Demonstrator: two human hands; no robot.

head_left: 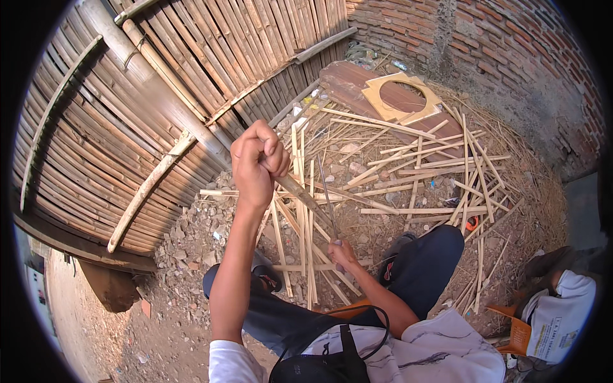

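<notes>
My left hand point(258, 156) is raised in front of me, its fingers wrapped round the upper end of a bamboo piece point(302, 196). The piece slants down to the right toward my other hand. Lower down, between my knees, my right hand point(343, 254) is closed on the handle of a long, thin knife point(329, 198). Its dark blade points up and away from me, crossing close to the bamboo's lower end; whether they touch I cannot tell. Split bamboo strips point(306, 255) lie on the ground below both hands.
More strips point(421, 210) are scattered ahead. A brown board point(348, 86) bears a frame with a round hole point(377, 96). A bamboo wall point(191, 57) rises at left, a brick wall point(511, 51) at right. Another person's white shirt point(562, 319) and an orange seat point(518, 335) show at lower right.
</notes>
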